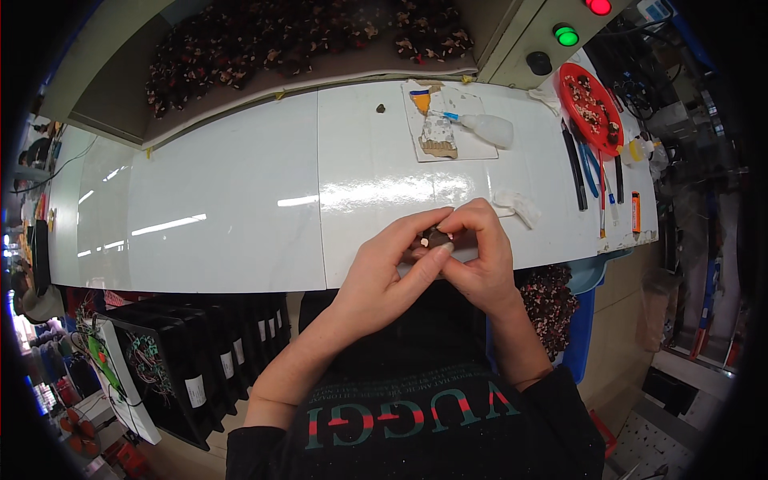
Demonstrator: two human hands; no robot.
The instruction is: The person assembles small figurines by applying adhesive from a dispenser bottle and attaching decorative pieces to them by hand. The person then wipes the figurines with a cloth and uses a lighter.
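Both hands mostly hide a small dark part.

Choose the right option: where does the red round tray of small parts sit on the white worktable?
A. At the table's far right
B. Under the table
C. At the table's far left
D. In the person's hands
A: the red round tray lies at the right end of the white worktable, beyond the hands.
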